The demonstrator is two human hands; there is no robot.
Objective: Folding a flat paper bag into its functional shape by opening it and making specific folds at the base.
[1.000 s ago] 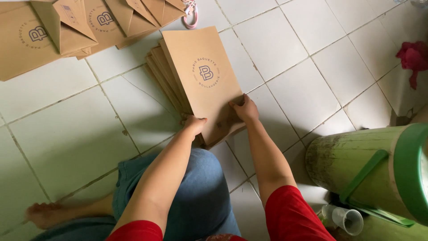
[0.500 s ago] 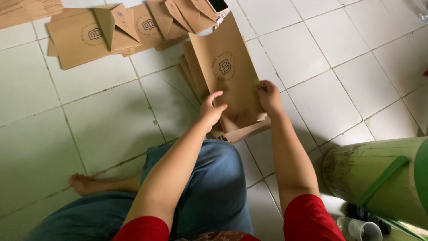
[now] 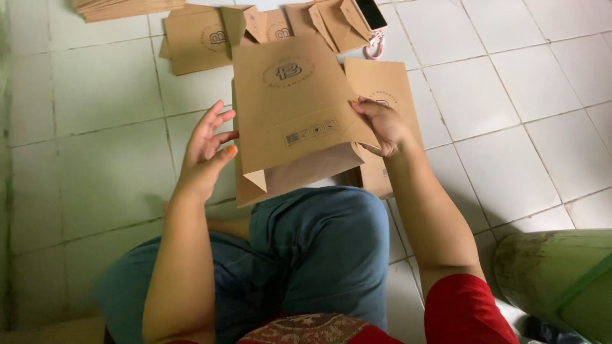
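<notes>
Here, right hand (image 3: 384, 126) fingers pinch the brown paper bag (image 3: 296, 108); left hand (image 3: 207, 153) fingers spread beside it.

Brown paper bag (image 3: 296, 111) with round printed emblem and small label strip, held up over the knees. Stack of same flat bags (image 3: 386, 86) just behind on the tiled floor (image 3: 102, 127). More folded ones (image 3: 204, 38) near the floor's far edge.
</notes>
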